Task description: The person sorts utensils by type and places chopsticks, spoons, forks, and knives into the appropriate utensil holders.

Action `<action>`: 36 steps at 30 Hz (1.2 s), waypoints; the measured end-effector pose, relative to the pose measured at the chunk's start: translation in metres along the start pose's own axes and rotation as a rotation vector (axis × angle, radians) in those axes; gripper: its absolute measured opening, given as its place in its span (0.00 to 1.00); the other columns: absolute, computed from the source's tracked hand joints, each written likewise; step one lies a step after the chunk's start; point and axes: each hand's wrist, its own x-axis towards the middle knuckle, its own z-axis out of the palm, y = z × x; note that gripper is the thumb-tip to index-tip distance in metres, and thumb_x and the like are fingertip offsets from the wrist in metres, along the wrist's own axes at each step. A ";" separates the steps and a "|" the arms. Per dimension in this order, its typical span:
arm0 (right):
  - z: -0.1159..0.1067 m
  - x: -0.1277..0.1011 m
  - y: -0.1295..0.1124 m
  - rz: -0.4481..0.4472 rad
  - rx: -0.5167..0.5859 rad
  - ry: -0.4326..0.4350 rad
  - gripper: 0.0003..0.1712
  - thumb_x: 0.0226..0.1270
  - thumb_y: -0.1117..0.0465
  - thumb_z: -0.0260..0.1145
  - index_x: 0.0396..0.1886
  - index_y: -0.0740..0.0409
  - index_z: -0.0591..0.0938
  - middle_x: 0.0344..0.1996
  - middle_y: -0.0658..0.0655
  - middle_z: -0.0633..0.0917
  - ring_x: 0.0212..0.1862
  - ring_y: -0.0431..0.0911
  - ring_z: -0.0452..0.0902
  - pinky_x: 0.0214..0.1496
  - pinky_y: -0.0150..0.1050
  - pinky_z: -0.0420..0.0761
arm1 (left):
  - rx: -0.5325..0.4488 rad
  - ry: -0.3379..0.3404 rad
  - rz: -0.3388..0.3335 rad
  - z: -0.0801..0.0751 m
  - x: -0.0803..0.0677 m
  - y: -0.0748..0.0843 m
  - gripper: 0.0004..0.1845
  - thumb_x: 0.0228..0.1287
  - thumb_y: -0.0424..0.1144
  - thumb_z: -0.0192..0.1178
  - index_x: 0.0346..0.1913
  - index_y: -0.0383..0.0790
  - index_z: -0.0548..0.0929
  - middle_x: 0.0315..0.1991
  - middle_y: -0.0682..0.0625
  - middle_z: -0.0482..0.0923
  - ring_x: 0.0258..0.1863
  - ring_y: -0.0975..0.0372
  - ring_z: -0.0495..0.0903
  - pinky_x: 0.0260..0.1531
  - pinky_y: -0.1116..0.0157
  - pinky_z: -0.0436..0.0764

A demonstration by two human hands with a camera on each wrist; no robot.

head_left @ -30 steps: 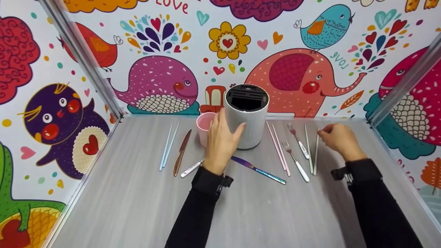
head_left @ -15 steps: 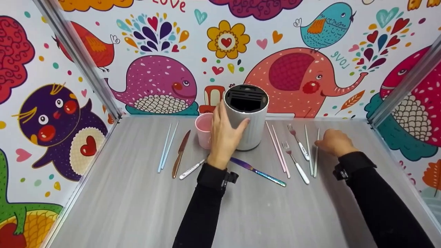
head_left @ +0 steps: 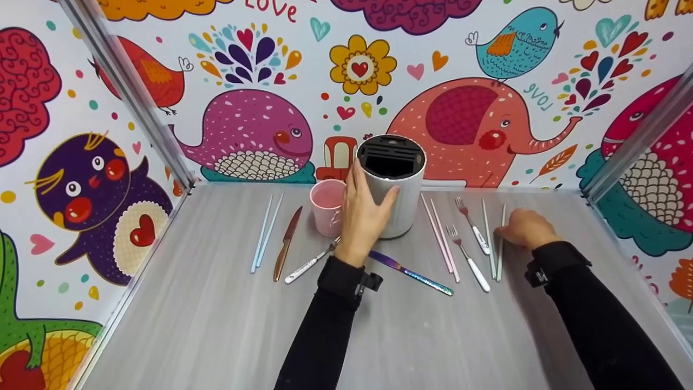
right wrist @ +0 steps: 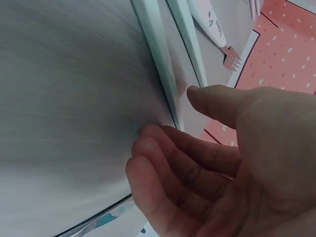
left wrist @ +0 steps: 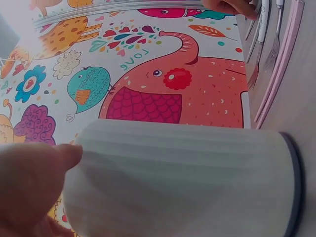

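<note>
Grey wood-grain surface (head_left: 227, 336) lies nearest, with cutlery in rows beyond it. On it the right hand (head_left: 524, 229) rests, its grip narrow and its fingertips (right wrist: 148, 132) touching the pale green chopsticks (head_left: 498, 238) without yet pinching them; rolling one stick up against the thumb looks the surest way to lift it. Farther back, the left hand (head_left: 368, 214) wraps the white ribbed holder (head_left: 398, 187), steadying it beside the pink cup (head_left: 327, 206).

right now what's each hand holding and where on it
Left hand grips the white holder round its side. Right hand touches the pale chopsticks, holding nothing.
</note>
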 end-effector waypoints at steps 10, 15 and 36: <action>-0.001 0.008 0.010 -0.038 0.009 -0.006 0.16 0.65 0.58 0.60 0.38 0.71 0.80 0.18 0.56 0.77 0.23 0.49 0.77 0.25 0.37 0.74 | -0.017 -0.013 -0.030 0.002 0.002 -0.004 0.54 0.62 0.64 0.62 0.81 0.49 0.44 0.79 0.48 0.53 0.77 0.55 0.58 0.74 0.51 0.64; 0.000 0.008 0.009 -0.039 0.071 0.004 0.17 0.64 0.59 0.60 0.38 0.73 0.80 0.19 0.57 0.79 0.22 0.47 0.79 0.23 0.37 0.76 | -0.019 -0.015 -0.025 0.000 0.002 -0.003 0.53 0.62 0.63 0.62 0.81 0.49 0.45 0.79 0.47 0.53 0.77 0.54 0.58 0.75 0.51 0.61; -0.009 -0.006 0.008 -0.183 0.135 0.151 0.24 0.67 0.52 0.64 0.50 0.69 0.76 0.38 0.67 0.81 0.33 0.52 0.79 0.31 0.39 0.83 | 0.030 0.007 -0.003 0.001 0.000 -0.005 0.53 0.62 0.63 0.62 0.80 0.45 0.47 0.79 0.45 0.54 0.77 0.52 0.58 0.75 0.52 0.61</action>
